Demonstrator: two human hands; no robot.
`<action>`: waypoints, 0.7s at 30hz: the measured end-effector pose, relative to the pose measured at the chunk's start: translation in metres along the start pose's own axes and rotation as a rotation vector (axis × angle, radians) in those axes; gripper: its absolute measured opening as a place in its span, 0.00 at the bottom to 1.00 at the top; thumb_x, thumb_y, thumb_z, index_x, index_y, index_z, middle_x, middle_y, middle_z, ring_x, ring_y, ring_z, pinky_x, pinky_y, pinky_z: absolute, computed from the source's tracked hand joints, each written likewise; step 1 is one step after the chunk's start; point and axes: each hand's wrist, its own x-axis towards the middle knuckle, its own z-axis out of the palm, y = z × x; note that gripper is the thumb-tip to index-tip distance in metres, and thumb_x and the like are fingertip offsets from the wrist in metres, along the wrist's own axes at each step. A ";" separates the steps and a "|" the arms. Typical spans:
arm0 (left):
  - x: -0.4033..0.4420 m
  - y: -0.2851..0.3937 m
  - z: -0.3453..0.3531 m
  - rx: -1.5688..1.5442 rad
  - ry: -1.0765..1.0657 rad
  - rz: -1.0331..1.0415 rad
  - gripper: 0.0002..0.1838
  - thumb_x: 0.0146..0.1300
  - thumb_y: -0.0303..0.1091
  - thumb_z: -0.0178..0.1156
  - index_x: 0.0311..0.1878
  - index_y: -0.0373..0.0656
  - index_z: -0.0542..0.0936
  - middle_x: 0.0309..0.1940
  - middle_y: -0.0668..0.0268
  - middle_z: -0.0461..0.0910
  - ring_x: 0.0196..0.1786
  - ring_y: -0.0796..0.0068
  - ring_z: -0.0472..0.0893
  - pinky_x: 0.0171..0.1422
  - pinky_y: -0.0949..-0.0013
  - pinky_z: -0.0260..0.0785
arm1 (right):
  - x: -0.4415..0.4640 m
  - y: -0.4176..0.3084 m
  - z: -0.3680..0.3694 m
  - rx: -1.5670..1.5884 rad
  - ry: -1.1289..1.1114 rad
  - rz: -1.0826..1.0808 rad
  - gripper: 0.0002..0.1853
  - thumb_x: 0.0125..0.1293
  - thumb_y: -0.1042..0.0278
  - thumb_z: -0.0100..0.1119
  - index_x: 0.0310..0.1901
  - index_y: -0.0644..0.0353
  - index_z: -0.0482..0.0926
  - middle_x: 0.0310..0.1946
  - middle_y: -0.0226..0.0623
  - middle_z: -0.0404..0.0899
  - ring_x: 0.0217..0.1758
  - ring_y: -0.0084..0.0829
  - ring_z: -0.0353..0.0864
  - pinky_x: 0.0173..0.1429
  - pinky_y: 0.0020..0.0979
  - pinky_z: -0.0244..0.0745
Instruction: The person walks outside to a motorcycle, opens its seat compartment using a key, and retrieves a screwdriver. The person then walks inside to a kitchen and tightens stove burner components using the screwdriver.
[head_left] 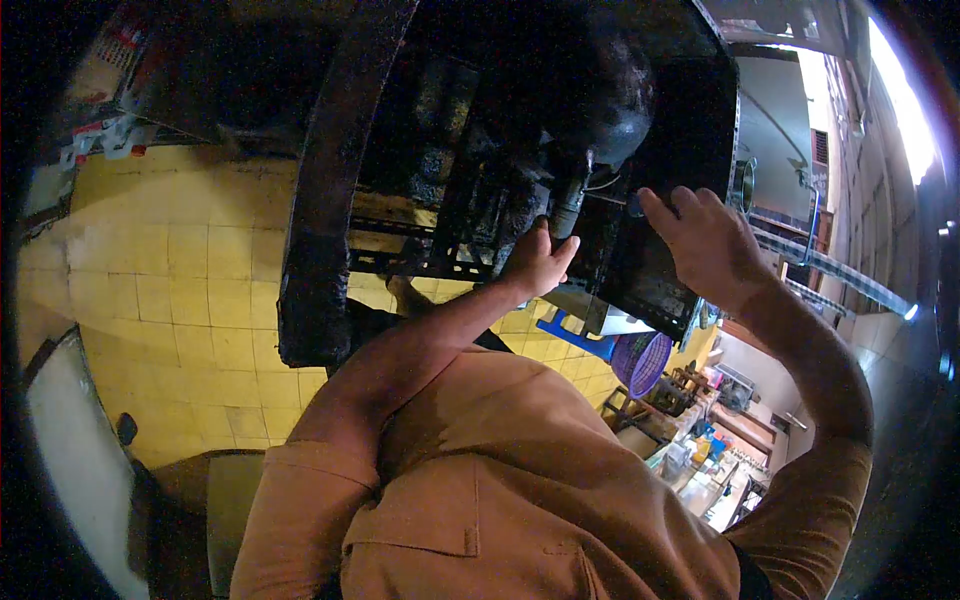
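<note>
A dark, greasy metal frame (320, 200) fills the upper middle, with a large rounded dark body (620, 100) inside it. Below that body a short dark cylindrical pipe (567, 212) points down. My left hand (538, 265) is at the pipe's lower end, index finger and thumb on either side of it. My right hand (708, 245) is to the right, fingers bent, its index fingertip at the bluish end (635, 205) of a thin rod (606, 199) that reaches toward the pipe. A thin wire loop (602, 184) sits just above the rod. My right palm is hidden.
Yellow tiles (190, 290) cover the floor. A purple basket (642, 362) and a blue plastic piece (575, 338) are below the frame. At lower right is a cluttered surface (715, 470) with several small items. Plastic bottles (120, 138) show at upper left.
</note>
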 end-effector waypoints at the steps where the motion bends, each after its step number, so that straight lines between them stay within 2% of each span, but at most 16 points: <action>1: 0.001 -0.001 0.000 0.003 0.005 0.014 0.18 0.66 0.42 0.61 0.47 0.37 0.70 0.21 0.61 0.79 0.19 0.66 0.82 0.23 0.65 0.75 | 0.003 -0.004 -0.003 -0.048 0.013 -0.036 0.20 0.63 0.66 0.55 0.56 0.63 0.72 0.42 0.44 0.76 0.41 0.47 0.80 0.42 0.43 0.79; 2: 0.000 0.000 -0.001 0.001 0.006 0.012 0.18 0.66 0.42 0.61 0.47 0.37 0.70 0.21 0.61 0.79 0.19 0.66 0.82 0.23 0.65 0.75 | 0.004 -0.006 -0.005 -0.095 0.025 -0.071 0.20 0.63 0.67 0.54 0.56 0.63 0.73 0.43 0.42 0.75 0.41 0.44 0.79 0.40 0.41 0.79; 6: -0.002 0.003 -0.001 0.011 -0.017 -0.016 0.20 0.66 0.42 0.61 0.48 0.36 0.70 0.23 0.59 0.80 0.19 0.66 0.83 0.23 0.65 0.75 | 0.009 0.005 0.020 -0.035 -0.028 -0.139 0.18 0.65 0.67 0.53 0.54 0.62 0.75 0.43 0.42 0.76 0.43 0.44 0.80 0.41 0.43 0.79; 8: -0.001 0.002 -0.001 -0.004 0.007 -0.002 0.20 0.66 0.43 0.61 0.48 0.36 0.70 0.24 0.59 0.80 0.19 0.65 0.83 0.24 0.64 0.75 | 0.014 0.004 0.017 0.638 -0.075 0.307 0.15 0.66 0.66 0.52 0.52 0.62 0.75 0.45 0.43 0.75 0.44 0.47 0.80 0.42 0.46 0.78; 9: -0.001 0.002 -0.001 0.005 0.006 -0.013 0.20 0.66 0.43 0.61 0.48 0.36 0.70 0.24 0.58 0.80 0.19 0.65 0.83 0.24 0.64 0.75 | 0.015 0.003 0.008 0.636 -0.077 0.307 0.15 0.66 0.66 0.52 0.52 0.62 0.75 0.45 0.43 0.75 0.44 0.47 0.80 0.42 0.46 0.78; 11: 0.000 0.003 0.000 0.017 0.003 -0.018 0.20 0.66 0.43 0.61 0.49 0.36 0.69 0.25 0.58 0.80 0.20 0.65 0.83 0.24 0.64 0.75 | 0.018 0.000 -0.012 1.076 -0.390 0.680 0.15 0.66 0.65 0.52 0.51 0.61 0.75 0.46 0.48 0.75 0.43 0.51 0.80 0.43 0.46 0.78; 12: -0.001 0.005 -0.002 0.008 -0.006 -0.005 0.20 0.66 0.43 0.61 0.48 0.36 0.69 0.25 0.58 0.80 0.19 0.65 0.83 0.24 0.64 0.75 | 0.015 0.000 -0.005 1.076 -0.386 0.679 0.15 0.66 0.65 0.52 0.51 0.61 0.75 0.46 0.48 0.75 0.43 0.51 0.80 0.43 0.46 0.78; 14: -0.002 0.008 -0.005 -0.003 -0.011 0.005 0.20 0.66 0.43 0.61 0.48 0.36 0.69 0.25 0.58 0.80 0.19 0.65 0.83 0.24 0.64 0.76 | 0.008 -0.001 0.013 0.429 0.214 0.112 0.14 0.63 0.67 0.54 0.49 0.61 0.75 0.43 0.51 0.74 0.39 0.48 0.81 0.38 0.41 0.79; 15: -0.003 0.010 -0.006 0.021 -0.021 0.000 0.20 0.66 0.43 0.61 0.49 0.36 0.69 0.25 0.58 0.80 0.19 0.65 0.83 0.25 0.64 0.76 | 0.009 0.001 0.015 0.430 0.213 0.110 0.14 0.63 0.67 0.54 0.49 0.61 0.75 0.43 0.51 0.74 0.39 0.48 0.81 0.38 0.41 0.79; 16: -0.003 0.012 -0.007 0.045 -0.033 -0.004 0.20 0.66 0.43 0.61 0.49 0.37 0.69 0.25 0.58 0.81 0.19 0.65 0.82 0.25 0.64 0.76 | 0.011 0.004 0.016 0.200 0.020 0.012 0.14 0.61 0.68 0.54 0.48 0.62 0.75 0.43 0.51 0.74 0.40 0.47 0.81 0.36 0.40 0.79; 18: -0.002 0.011 -0.007 0.042 -0.030 -0.002 0.20 0.66 0.43 0.61 0.49 0.37 0.69 0.25 0.58 0.81 0.19 0.65 0.82 0.25 0.64 0.76 | 0.012 0.000 0.014 -0.032 -0.170 -0.084 0.13 0.59 0.69 0.54 0.46 0.62 0.75 0.43 0.51 0.73 0.40 0.45 0.82 0.34 0.39 0.80; 20: -0.002 0.010 -0.005 0.034 -0.029 -0.002 0.20 0.66 0.43 0.61 0.50 0.37 0.69 0.25 0.58 0.81 0.19 0.65 0.82 0.26 0.64 0.76 | 0.011 -0.014 0.011 -0.179 0.088 -0.033 0.13 0.55 0.70 0.55 0.43 0.62 0.75 0.38 0.48 0.74 0.36 0.43 0.82 0.31 0.38 0.79; 21: -0.003 0.010 -0.005 0.031 -0.023 -0.010 0.20 0.66 0.43 0.61 0.50 0.37 0.69 0.25 0.58 0.80 0.20 0.65 0.82 0.25 0.64 0.76 | 0.012 -0.013 0.016 -0.180 0.085 -0.033 0.13 0.55 0.70 0.55 0.43 0.62 0.75 0.38 0.48 0.74 0.36 0.43 0.82 0.31 0.38 0.79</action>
